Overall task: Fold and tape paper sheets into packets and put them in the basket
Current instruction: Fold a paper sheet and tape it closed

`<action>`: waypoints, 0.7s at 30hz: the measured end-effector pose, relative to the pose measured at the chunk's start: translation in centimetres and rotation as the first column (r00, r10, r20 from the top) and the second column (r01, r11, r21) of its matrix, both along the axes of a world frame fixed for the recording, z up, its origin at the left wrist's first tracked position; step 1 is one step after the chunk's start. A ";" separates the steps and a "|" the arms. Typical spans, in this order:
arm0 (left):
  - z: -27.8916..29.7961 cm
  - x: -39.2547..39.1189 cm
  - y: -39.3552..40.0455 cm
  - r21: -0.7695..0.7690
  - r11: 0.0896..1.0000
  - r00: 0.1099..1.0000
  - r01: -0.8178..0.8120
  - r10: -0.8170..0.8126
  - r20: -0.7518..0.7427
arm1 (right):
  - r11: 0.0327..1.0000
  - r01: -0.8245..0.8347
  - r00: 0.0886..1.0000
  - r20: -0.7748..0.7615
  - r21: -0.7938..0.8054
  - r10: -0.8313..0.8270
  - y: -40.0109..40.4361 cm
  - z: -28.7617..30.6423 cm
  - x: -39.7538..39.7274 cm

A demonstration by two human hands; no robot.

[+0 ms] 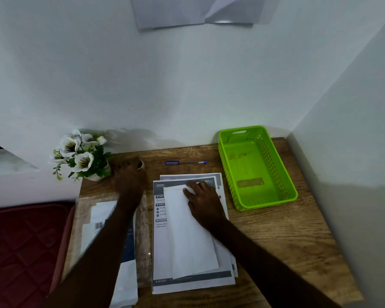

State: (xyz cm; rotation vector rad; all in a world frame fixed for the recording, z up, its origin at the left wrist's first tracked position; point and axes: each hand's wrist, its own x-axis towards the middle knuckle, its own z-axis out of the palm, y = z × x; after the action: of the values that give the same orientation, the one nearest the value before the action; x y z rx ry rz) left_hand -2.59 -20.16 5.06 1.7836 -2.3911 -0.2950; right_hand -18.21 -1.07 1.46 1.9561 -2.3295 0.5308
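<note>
A folded white paper packet (188,232) lies lengthwise on a stack of printed sheets (162,263) in the middle of the wooden desk. My right hand (202,197) presses flat on the packet's far end, fingers spread. My left hand (129,174) reaches to the far left of the desk and covers a roll of tape (141,164), of which only a pale edge shows; the hand is blurred, so its grip is unclear. The green plastic basket (291,192) stands at the far right with nothing in it.
A blue pen (186,162) lies behind the sheets. A pot of white artificial flowers (81,155) stands at the desk's far-left corner. Plastic-wrapped mail bags (102,221) lie under my left forearm. Walls close the back and right; a dark red cushion (25,245) lies left.
</note>
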 end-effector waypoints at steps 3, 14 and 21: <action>0.6 -0.1 -0.1 -0.026 1.000 0.999 0.014 -0.013 0.031 | 1.000 0.007 1.000 0.003 0.003 -0.007 0.0 -0.1 0.1; 1.8 0.1 1.7 -0.099 0.994 0.998 0.040 -0.034 0.058 | 0.999 0.019 1.000 0.012 0.044 -0.019 0.1 0.0 0.2; 3.1 -0.2 2.6 -0.070 0.997 1.000 -0.015 0.013 -0.017 | 0.999 0.008 1.000 0.029 0.032 -0.009 0.1 -0.3 0.1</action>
State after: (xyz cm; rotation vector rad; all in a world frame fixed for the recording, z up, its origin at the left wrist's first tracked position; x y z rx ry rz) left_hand -2.81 -17.51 8.14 1.7598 -2.3464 -0.2206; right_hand -18.08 -0.93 1.17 1.9636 -2.3770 0.5287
